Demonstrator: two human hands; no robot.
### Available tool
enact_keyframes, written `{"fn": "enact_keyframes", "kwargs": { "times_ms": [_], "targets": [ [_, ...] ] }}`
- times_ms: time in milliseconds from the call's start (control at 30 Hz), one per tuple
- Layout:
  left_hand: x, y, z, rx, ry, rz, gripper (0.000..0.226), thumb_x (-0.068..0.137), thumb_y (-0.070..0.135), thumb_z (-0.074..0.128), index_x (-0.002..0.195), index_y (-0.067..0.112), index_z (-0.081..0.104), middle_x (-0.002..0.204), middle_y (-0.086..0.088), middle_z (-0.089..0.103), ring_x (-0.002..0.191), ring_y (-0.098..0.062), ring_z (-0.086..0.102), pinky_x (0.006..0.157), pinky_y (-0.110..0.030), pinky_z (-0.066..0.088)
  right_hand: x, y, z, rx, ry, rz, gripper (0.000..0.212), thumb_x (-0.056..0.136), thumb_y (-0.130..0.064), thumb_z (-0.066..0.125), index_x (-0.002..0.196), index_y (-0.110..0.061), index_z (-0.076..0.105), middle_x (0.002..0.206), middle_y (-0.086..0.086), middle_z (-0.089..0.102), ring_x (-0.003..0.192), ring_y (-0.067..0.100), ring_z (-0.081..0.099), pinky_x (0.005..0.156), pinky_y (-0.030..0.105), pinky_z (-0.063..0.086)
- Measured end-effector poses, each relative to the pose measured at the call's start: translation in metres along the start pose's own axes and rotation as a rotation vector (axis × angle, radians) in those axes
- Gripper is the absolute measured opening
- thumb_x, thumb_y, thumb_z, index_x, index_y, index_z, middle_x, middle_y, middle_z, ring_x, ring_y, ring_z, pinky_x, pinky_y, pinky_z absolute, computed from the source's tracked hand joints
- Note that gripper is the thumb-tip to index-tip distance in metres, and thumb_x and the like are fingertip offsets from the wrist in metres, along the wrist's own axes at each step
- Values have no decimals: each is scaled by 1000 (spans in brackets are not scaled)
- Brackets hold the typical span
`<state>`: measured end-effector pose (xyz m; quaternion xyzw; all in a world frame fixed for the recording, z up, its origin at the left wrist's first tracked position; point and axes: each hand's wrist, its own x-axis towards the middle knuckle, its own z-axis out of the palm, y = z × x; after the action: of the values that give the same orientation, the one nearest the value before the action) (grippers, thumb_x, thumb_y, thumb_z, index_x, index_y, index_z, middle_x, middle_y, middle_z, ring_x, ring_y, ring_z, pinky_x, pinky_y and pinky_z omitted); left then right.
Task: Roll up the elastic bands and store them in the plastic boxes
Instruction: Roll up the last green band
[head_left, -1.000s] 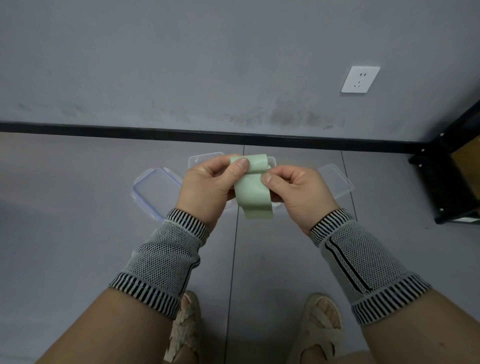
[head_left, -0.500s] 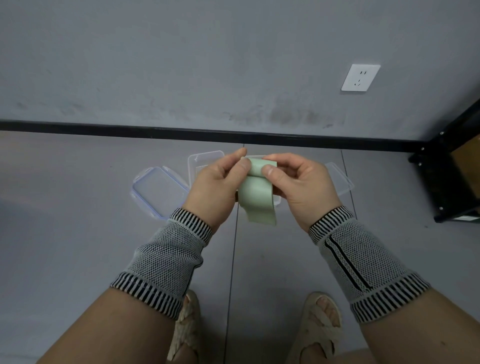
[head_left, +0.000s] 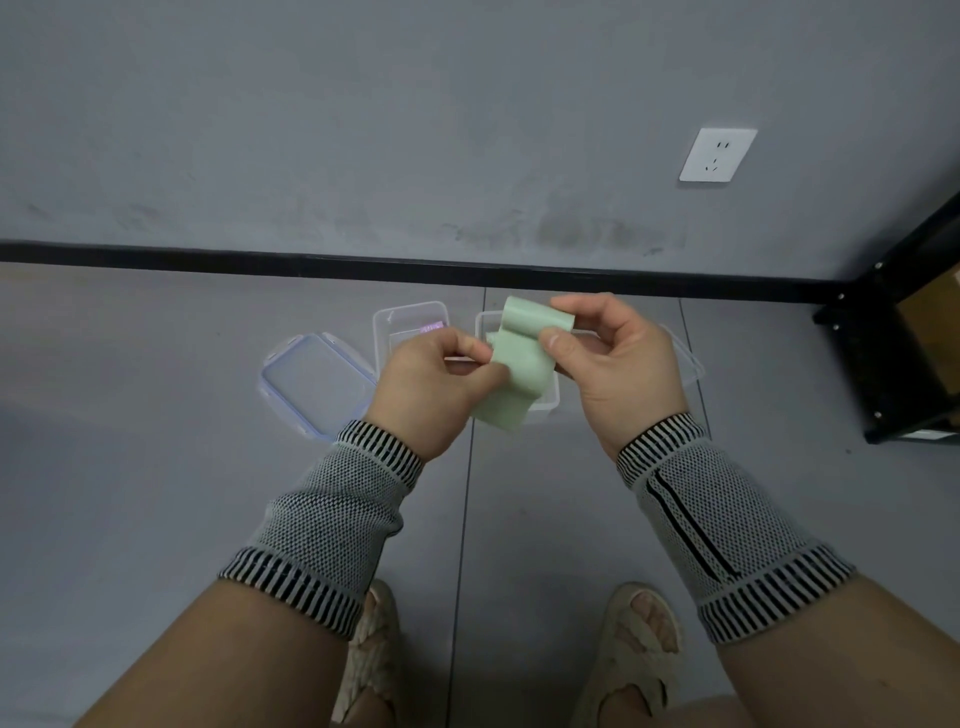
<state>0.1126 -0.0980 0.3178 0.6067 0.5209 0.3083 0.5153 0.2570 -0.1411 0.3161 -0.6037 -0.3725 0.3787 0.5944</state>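
- Nearest: two sandalled feet (head_left: 631, 654) on the grey floor (head_left: 156, 493); knitted wrist sleeves (head_left: 332, 514) on both forearms.
- Mid-air, above the floor: left hand (head_left: 434, 387) pinching the pale green elastic band (head_left: 517, 364) at its left edge, right hand (head_left: 610, 358) with thumb and fingers clamped on the curled upper part, loose end hanging.
- Beyond, on the floor: two clear plastic boxes (head_left: 410, 325), something pink inside the left one; blue-rimmed lid (head_left: 311, 382) to the left.
- Farthest: wall socket (head_left: 718, 155).

Right plastic box (head_left: 487, 332) mostly hidden behind hands, band; its lid (head_left: 691, 358) barely shows; shelf (head_left: 893, 332) cropped.
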Motion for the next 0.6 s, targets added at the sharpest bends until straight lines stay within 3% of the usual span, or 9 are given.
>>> {"fn": "enact_keyframes", "kwargs": {
  "times_ms": [167,367,433,533,600],
  "targets": [
    [1,-1,-1,126,45,104,16,85,15,64,73,23,59,77,11,60,74,-2,56,74,-21,46,-2,-1,2,-80,4,-60,28,82,0,67,90,-26,63,95,1,70,87,16,68,78,30,57],
    [0,1,-2,361,105,228,23,90,23,58,72,33,48,92,8,53,81,-2,52,70,-13,38,-4,-1,7,-137,45,-113,30,82,-2,69,88,-31,62,94,0,69,87,12,68,74,24,57],
    [-1,2,-3,367,102,233,22,91,23,56,73,32,48,85,12,55,76,1,52,64,-6,37,-5,-1,7,-134,52,-113,29,82,-3,69,89,-31,62,95,0,69,87,12,68,74,23,57],
    [-2,1,-2,365,75,222,18,93,22,54,76,27,48,78,13,55,72,1,51,61,-6,38,-5,-1,8,-113,63,-116,30,81,-1,69,88,-30,63,94,2,69,87,14,68,73,24,57],
    [-2,0,-2,392,101,254,17,92,23,55,78,28,48,89,8,53,75,-1,49,62,-8,36,-5,-1,9,-105,62,-114,31,81,0,69,87,-30,63,93,0,69,85,13,68,72,21,56]
  ]
}}
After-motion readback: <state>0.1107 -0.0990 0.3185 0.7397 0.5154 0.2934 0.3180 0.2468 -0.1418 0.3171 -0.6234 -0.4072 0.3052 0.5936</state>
